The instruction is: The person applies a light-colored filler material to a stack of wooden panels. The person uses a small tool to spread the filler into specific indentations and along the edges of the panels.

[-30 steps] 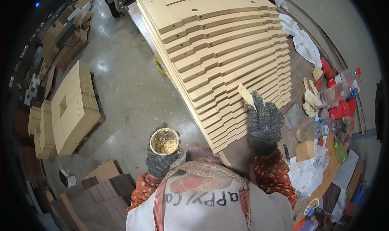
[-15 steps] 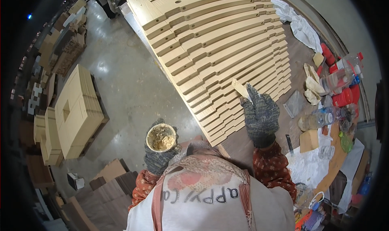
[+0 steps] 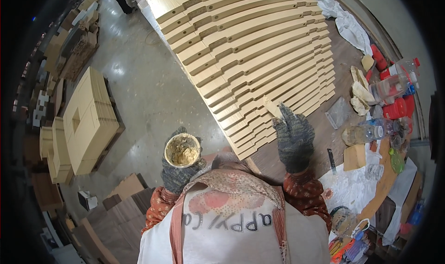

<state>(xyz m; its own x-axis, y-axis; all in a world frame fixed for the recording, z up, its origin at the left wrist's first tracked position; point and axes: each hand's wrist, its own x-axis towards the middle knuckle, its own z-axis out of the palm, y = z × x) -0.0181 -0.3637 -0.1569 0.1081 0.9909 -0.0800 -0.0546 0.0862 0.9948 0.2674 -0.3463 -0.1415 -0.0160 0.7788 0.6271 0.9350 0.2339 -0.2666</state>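
Left hand [image 3: 178,173], gloved, is wrapped round a small round tub of tan paste [image 3: 182,150]; fingers curled under and behind it, open mouth facing up at me. It's held out over the bare concrete floor [image 3: 148,101], just off the near left corner of the workbench [image 3: 333,69], not touching the wood.

Right hand [image 3: 293,139], also in a knit glove, is closed on a thin pale wooden stick [image 3: 272,107]; the stick pokes out past the fingertips, up and left, with its tip lying over the near edge of the stacked boards [image 3: 250,46]. I can't tell if the tip actually touches the wood. Index looks partly extended along the stick, rest of the fingers curled.

The boards are long pale curved pieces laid side by side, stepped ends forming a sawtooth edge along the left side, running diagonally from top centre down to the bench corner near my chest. Notches and a few round holes show on their top faces.

Room: left of the board edge is open floor, wide, until a block of stacked panels [image 3: 90,120] well apart to the left. More dark wood offcuts [image 3: 116,208] sit low left by my elbow. Right of the right hand there's a strip of bare dark benchtop, then clutter: plastic bottles [image 3: 371,132], red containers [image 3: 398,108], a small wood block [image 3: 354,156], white cloth [image 3: 345,23] at the far right edge. Tight on that side.
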